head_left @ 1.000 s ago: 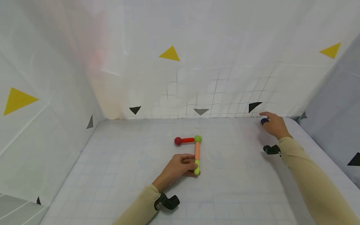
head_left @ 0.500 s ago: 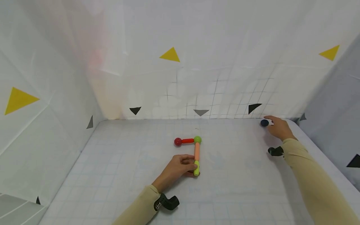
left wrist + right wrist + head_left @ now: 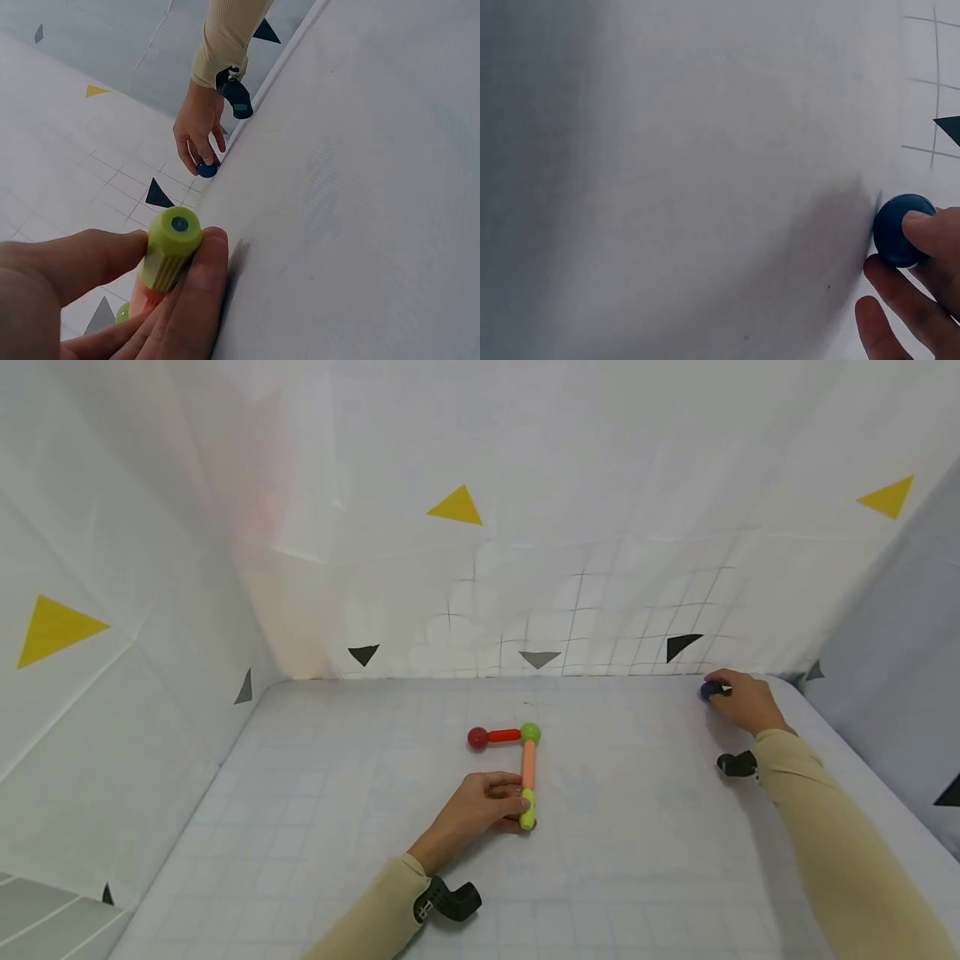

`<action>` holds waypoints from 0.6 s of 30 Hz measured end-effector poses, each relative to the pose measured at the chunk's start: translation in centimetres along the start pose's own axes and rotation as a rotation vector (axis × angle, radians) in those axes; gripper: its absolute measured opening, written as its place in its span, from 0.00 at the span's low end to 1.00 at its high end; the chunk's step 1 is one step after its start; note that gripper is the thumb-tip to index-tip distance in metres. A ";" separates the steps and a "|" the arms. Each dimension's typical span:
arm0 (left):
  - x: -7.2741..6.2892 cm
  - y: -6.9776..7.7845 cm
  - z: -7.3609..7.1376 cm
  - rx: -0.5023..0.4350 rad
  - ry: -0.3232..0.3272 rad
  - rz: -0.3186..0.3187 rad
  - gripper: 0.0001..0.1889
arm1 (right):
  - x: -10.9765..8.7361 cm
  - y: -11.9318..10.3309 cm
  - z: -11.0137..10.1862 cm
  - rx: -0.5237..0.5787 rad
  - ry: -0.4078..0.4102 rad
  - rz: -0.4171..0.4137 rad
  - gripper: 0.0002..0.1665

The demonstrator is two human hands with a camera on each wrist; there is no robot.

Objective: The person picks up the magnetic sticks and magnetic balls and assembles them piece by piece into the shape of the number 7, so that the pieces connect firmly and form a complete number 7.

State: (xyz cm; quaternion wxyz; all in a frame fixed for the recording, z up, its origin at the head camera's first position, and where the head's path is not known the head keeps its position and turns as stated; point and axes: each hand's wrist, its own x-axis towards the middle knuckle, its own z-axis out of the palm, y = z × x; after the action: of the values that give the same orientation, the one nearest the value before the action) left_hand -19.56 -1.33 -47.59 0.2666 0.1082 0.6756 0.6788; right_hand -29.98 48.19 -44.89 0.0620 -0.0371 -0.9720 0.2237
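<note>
In the head view my left hand (image 3: pixel 480 806) pinches the lime-green ribbed end piece (image 3: pixel 528 810) of a magnetic-toy-like chain between thumb and fingers. From that piece an orange rod (image 3: pixel 528 764) runs away to a green ball (image 3: pixel 530 732), where a red rod (image 3: pixel 504 736) leads left to a dark red ball (image 3: pixel 477 738). The left wrist view shows a small dark dot in the end face of the green piece (image 3: pixel 174 244). Far right, near the back wall, my right hand (image 3: pixel 746 702) pinches a dark blue ball (image 3: pixel 894 232), thumb on top and fingers beneath.
A white cloth with faint grid lines covers the table (image 3: pixel 360 827). White walls rise at the back, left and right, marked with yellow triangles (image 3: pixel 456 506) and black triangles (image 3: pixel 363 654). Each wrist carries a black camera (image 3: pixel 457 900).
My right hand has drawn slightly right and toward me, and its fingers have closed on the blue ball. The left hand and the rod chain stay put.
</note>
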 end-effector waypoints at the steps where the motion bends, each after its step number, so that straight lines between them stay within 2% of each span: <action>1: 0.0 0.0 0.0 0.001 0.000 0.003 0.25 | 0.0 0.1 0.1 0.008 0.014 0.001 0.23; 9: 0.0 0.0 0.0 0.031 0.006 0.006 0.25 | -0.2 0.1 0.5 0.075 0.028 0.077 0.25; 18: 0.0 -0.1 0.0 0.047 0.021 -0.008 0.25 | -1.1 -0.9 0.6 0.133 0.091 0.077 0.28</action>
State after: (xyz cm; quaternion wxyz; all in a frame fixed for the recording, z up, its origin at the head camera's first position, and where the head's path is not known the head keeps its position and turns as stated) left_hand -19.53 -1.34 -47.68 0.2594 0.1045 0.6946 0.6628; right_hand -29.02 47.03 -45.16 0.0999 -0.0805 -0.9490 0.2881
